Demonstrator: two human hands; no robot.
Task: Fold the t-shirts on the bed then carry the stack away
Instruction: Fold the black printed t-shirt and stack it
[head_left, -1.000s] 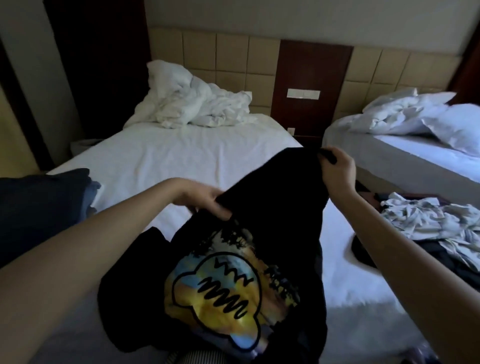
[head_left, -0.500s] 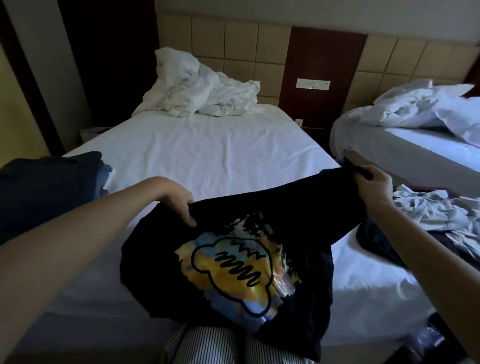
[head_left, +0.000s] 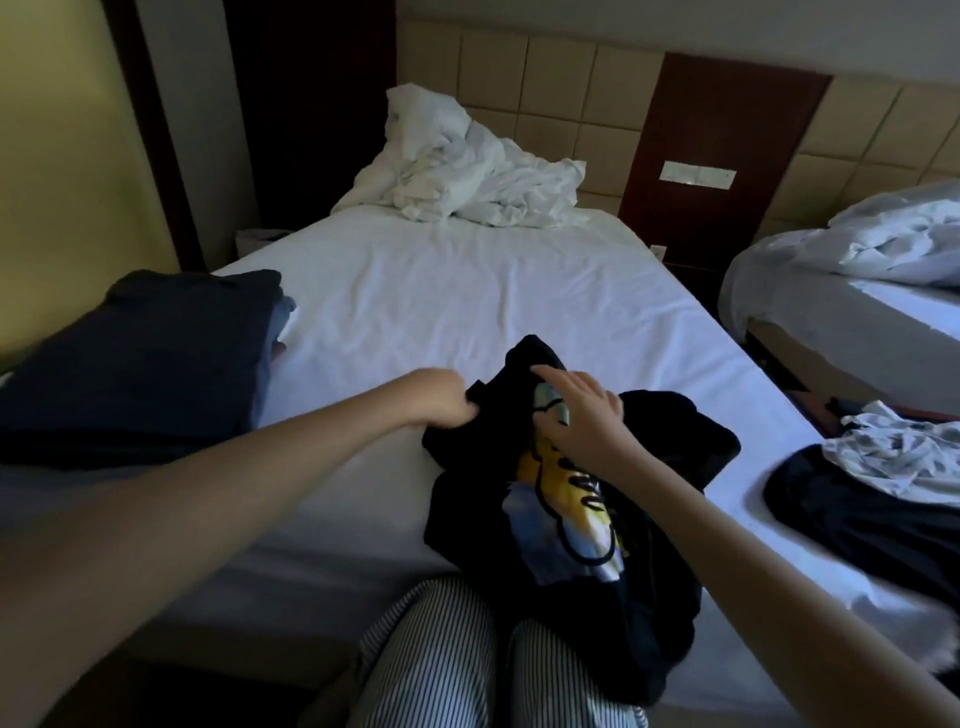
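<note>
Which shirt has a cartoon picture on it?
The black t-shirt in the middle: it shows a yellow-and-blue cartoon. The folded dark stack at left looks plain.

A crumpled white duvet (head_left: 467, 176) is heaped against a padded tan headboard (head_left: 561, 83). A white switch plate (head_left: 698, 174) is mounted on a brown wall panel (head_left: 727, 119). A second bed (head_left: 779, 296) is covered with rumpled bedding (head_left: 893, 239).

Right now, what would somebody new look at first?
Probably the black t-shirt with the bright yellow cartoon, bunched at the near edge of the bed. The left hand grips its edge and the right hand rests on top. Next, the dark folded stack at the left.
</note>
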